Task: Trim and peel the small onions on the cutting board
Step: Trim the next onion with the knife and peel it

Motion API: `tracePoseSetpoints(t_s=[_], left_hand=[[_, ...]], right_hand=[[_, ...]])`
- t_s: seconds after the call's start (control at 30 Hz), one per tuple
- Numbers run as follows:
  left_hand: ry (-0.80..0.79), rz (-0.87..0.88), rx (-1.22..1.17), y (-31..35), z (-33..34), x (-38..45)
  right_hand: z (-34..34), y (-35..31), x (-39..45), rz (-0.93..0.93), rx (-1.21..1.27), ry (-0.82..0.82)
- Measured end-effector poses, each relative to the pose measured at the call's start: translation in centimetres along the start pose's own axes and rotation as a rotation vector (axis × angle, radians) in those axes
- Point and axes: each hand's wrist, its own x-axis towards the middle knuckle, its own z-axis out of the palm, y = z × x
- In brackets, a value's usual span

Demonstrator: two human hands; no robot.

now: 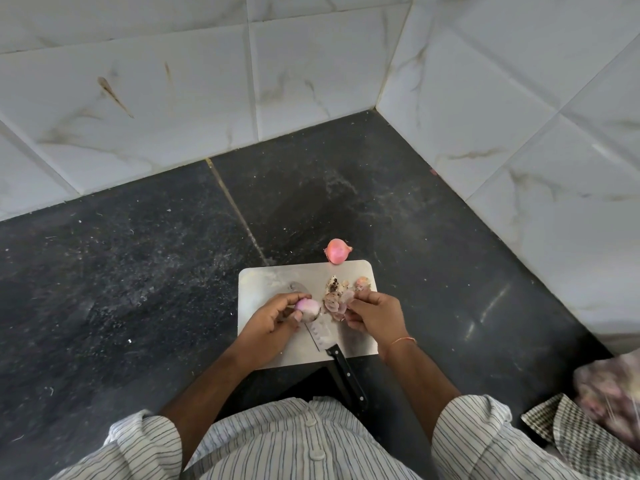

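Fingers: the fingertips (297,317) of the left hand (273,322) are closed around a small onion (307,309); those of the right hand (375,315) are pinched on a thin flake of onion skin (347,296).
Held onion: pale pink and partly peeled, it is kept just above the left half of the cutting board (263,282).
Peelings: a loose heap of skins and trimmed ends (334,296) is seen on the board between the two hands, with one more scrap (362,283) near the board's far right corner.
Knife: a knife (332,351) is laid flat with its blade on the board below the held onion; its black handle (348,377) is extended past the near edge toward the person.
Unpeeled onion: a second small onion (337,251), still in its pink skin, is placed on the dark counter (138,271), touching or just beside the board's far edge.
Surroundings: the counter is bounded by white marbled wall tiles (311,64) at a corner; a striped shirt (294,441) is visible at the bottom, and a checked cloth (571,431) at the lower right.
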Motion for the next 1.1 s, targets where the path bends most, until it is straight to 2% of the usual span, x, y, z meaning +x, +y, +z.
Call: tracePoseSetpoints(t_s=[0.13,0.2,0.27,0.37,0.43,0.6,0.7,0.8,0.97,1.1], left_hand=[[0.022,-0.041,-0.088,0.4,0.2,0.3],[0.024,-0.052,-0.120,0.6,0.5,0.4],[0.019,-0.051,-0.134,0.9,0.6,0.5],[0.019,-0.044,-0.141,0.9,0.9,0.8],[0.010,-0.047,-0.154,1.1,1.1,0.9],[0.006,-0.049,-0.212,1.6,1.4,0.6],[0.036,-0.122,-0.225,1.7,1.1,0.6],[0.036,-0.121,-0.095,1.7,1.0,0.7],[0.054,-0.100,-0.049,2.2,2.0,0.4],[0.091,-0.056,0.083,2.9,3.1,0.1]], right_hand=[[-0.7,0.0,0.4,-0.194,-0.431,0.145],[-0.5,-0.4,-0.4,-0.306,-0.498,0.149],[0.2,-0.7,-1.7,-0.292,-0.412,0.012],[1.5,-0.9,-3.9,-0.088,-0.152,-0.326],[2.2,-0.9,-4.7,-0.004,-0.005,-0.408],[2.6,-0.4,-5.1,-0.105,0.095,-0.370],[2.2,-0.2,-4.6,-0.311,-0.153,-0.285],[1.8,-0.6,-4.7,-0.453,-0.361,-0.193],[1.8,-1.1,-5.2,-0.564,-0.458,-0.150],[1.9,-1.0,-5.7,-0.584,-0.450,-0.141]])
